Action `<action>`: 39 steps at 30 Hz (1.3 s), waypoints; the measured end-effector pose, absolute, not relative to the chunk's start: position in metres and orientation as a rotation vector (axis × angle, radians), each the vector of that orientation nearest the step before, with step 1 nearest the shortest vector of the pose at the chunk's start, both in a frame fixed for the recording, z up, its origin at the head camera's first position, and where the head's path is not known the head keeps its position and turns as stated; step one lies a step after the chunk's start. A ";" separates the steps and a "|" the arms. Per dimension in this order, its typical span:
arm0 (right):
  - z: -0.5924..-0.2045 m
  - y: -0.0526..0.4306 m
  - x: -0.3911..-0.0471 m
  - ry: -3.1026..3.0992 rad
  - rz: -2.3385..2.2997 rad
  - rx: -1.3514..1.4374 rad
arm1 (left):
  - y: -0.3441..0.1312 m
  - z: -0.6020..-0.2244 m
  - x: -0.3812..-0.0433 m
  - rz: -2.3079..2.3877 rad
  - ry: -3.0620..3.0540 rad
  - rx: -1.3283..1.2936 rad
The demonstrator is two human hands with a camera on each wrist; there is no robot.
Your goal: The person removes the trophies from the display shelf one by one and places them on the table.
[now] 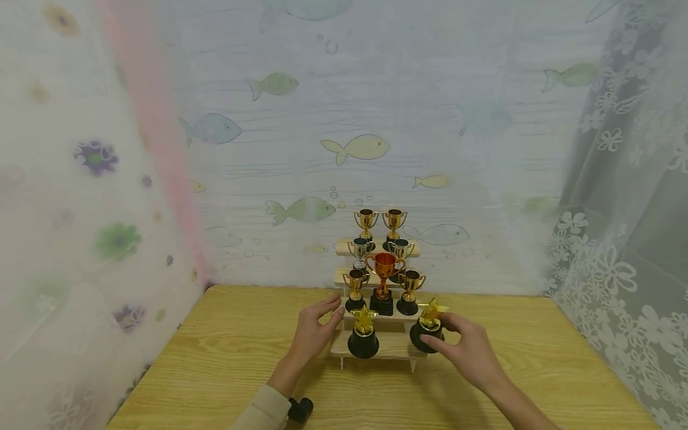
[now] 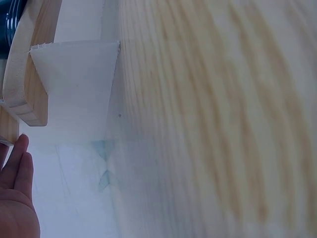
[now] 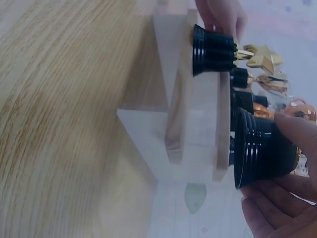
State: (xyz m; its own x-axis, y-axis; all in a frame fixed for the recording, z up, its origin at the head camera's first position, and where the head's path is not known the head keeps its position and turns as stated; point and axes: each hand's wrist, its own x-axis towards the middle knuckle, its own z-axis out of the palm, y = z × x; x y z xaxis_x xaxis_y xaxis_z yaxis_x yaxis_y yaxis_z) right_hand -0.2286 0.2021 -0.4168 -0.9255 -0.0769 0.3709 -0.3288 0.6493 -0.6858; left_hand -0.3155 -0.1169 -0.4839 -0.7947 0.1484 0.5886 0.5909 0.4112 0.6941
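Note:
My right hand [image 1: 470, 352] holds a gold star trophy [image 1: 429, 325] by its black base, thumb in front and fingers behind. In the right wrist view that base [image 3: 265, 148] is slightly apart from the bottom step. Another star trophy [image 1: 364, 334] stands on the left of the bottom step of a wooden tiered stand [image 1: 395, 344]. My left hand [image 1: 314, 325], fingers extended, is at the stand's left side; its fingertips [image 2: 22, 141] seem to touch a step edge. A red-orange cup trophy [image 1: 384, 267] stands mid-stand between two gold cup trophies, the left one [image 1: 356, 283] and right one [image 1: 411, 283].
Silver cup trophies, one at left [image 1: 359, 251], stand a tier higher, and gold ones, one at right [image 1: 395, 221], on top. A black object [image 1: 300, 409] lies by my left wrist on the wooden table [image 1: 215, 358]. Behind hangs a fish-patterned curtain [image 1: 365, 119].

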 end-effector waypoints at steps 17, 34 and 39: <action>-0.411 0.216 -0.228 -2.530 1.097 0.335 | -0.117 -0.484 -0.316 -1.356 -2.237 -0.633; -0.415 0.240 -0.238 -2.526 1.039 0.276 | -0.116 -0.483 -0.315 -1.347 -2.228 -0.631; -0.417 0.244 -0.240 -2.536 1.032 0.263 | -0.116 -0.484 -0.314 -1.362 -2.237 -0.610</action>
